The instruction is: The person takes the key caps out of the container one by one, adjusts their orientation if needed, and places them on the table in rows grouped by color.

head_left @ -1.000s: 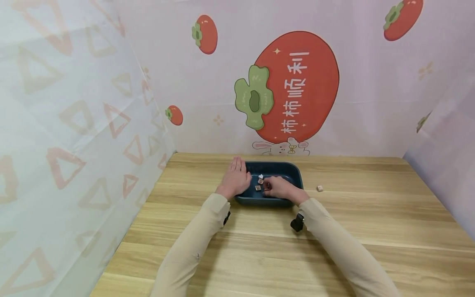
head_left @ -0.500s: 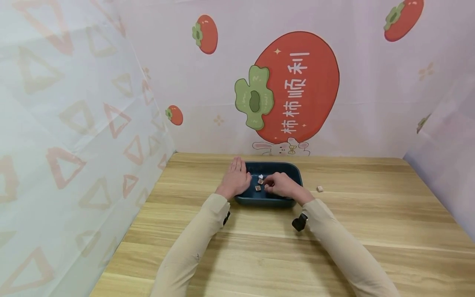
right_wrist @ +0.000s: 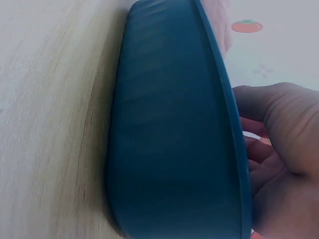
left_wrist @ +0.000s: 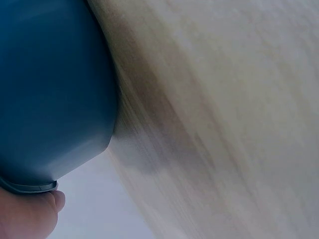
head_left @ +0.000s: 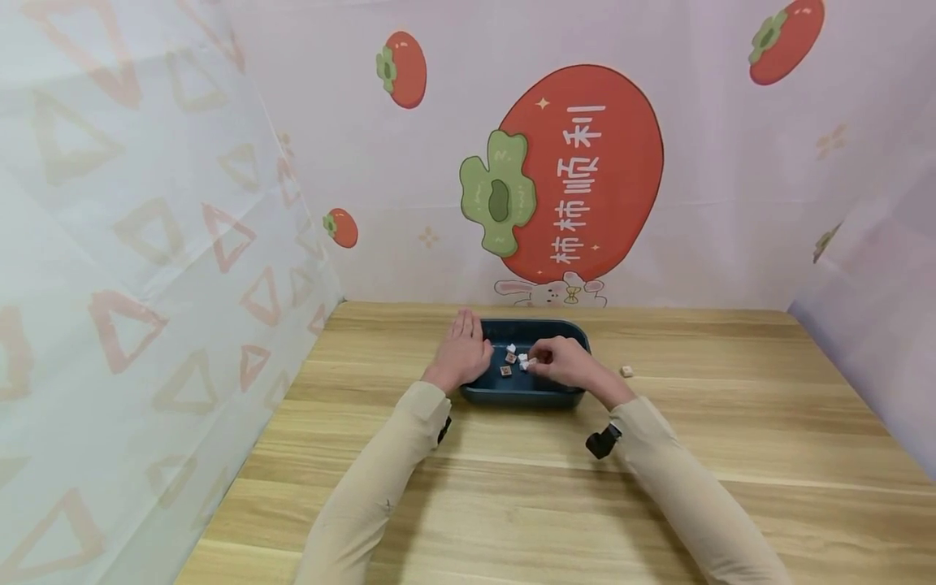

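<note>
In the head view, a dark blue rectangular tray (head_left: 522, 398) stands on the table. My left hand (head_left: 457, 357) lies along its left rim with fingers straight; the left wrist view shows a fingertip below the rim. My right hand (head_left: 566, 361) reaches over the tray's right half. Its thumb and fingers are curled, and a small white block (head_left: 533, 362) shows at their tips. Just left of it lie more white blocks (head_left: 523, 357). Further left are tan-faced blocks (head_left: 506, 371) and another white block (head_left: 511, 348). In the right wrist view, the tray wall (right_wrist: 174, 124) hides part of the right hand.
One small pale block (head_left: 626, 371) lies on the wooden table (head_left: 512, 487), right of the tray. A printed fabric wall (head_left: 695, 244) rises behind the table, and another (head_left: 183, 268) runs along the left side.
My right hand has shifted rightward inside the tray, and several white blocks have come into sight left of its fingertips. My left hand stays on the tray's left rim.
</note>
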